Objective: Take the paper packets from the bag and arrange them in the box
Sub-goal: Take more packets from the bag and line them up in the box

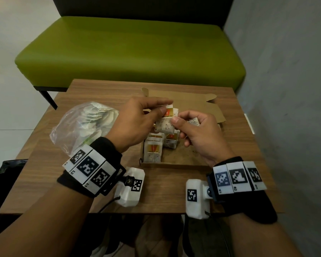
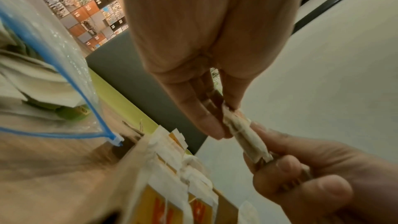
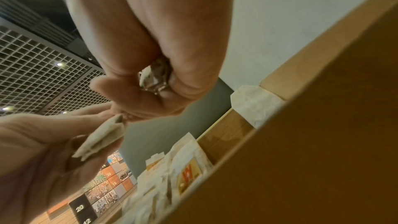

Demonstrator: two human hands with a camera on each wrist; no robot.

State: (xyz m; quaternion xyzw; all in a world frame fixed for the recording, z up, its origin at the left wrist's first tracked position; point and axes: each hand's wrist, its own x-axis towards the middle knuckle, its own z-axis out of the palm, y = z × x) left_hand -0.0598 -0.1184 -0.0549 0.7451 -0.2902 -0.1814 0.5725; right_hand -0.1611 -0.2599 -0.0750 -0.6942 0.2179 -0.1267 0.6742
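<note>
- The left hand pinches the top edge of a packet between thumb and forefinger, above the box; this grip is narrow and closed on the paper.
- The right hand pinches the same packet at its right edge with the thumb, and its curled fingers also hold a 2nd packet in the palm.
- In the left wrist view the packet shows edge-on, stretched between both hands, clear of the box below it.
- The box lies open on the worktop, its lid folded back flat toward the sofa.
- Packets in the box stand in its near-left corner, with another group just beside them to the right; the box floor to the right of them is bare brown card.
- The bag lies left of the box, near the worktop's left edge, with more packets inside; its blue-lined mouth faces the box.
- Between the box's near wall and the worktop's near edge runs a strip of bare wood.
</note>
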